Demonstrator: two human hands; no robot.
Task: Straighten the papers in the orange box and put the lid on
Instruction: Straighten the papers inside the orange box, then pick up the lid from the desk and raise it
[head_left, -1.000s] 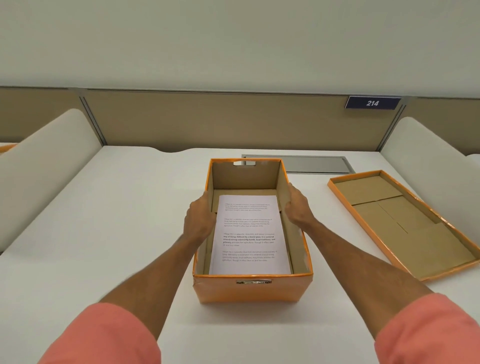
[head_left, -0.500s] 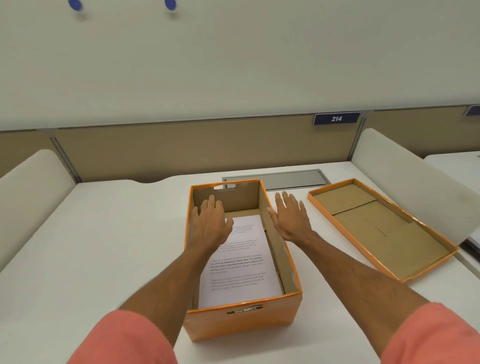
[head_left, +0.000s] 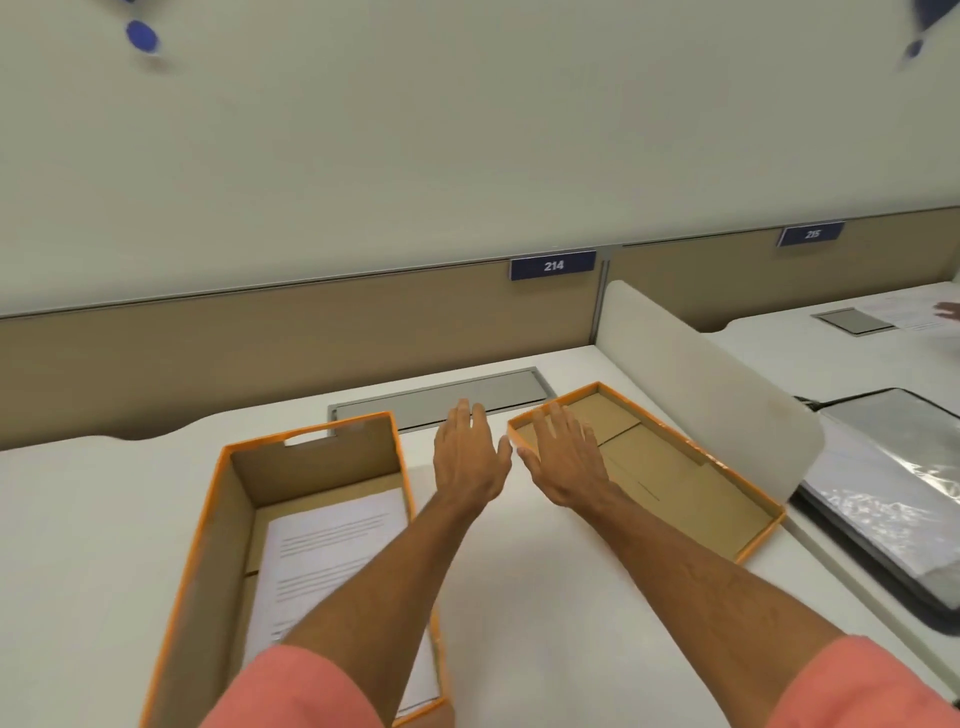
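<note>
The orange box (head_left: 218, 525) stands open at the lower left of the desk, with a stack of printed white papers (head_left: 332, 551) lying flat inside; my left forearm covers the stack's near part. The orange lid (head_left: 691, 499) lies upside down to the right, its brown inside facing up. My left hand (head_left: 470, 460) hovers open over the bare desk between box and lid, fingers spread. My right hand (head_left: 566, 460) is open over the lid's near-left corner. Neither hand holds anything.
A white divider panel (head_left: 701, 374) rises just behind and right of the lid. A grey cable hatch (head_left: 467, 395) sits in the desk (head_left: 545, 597) behind my hands. Beyond the divider lies a plastic-wrapped dark folder (head_left: 893, 493). Another person's hand (head_left: 948, 312) shows at the far right.
Both hands left the box and moved right toward the lid, fingers opening. My view swung right and up, so the box now sits at the lower left.
</note>
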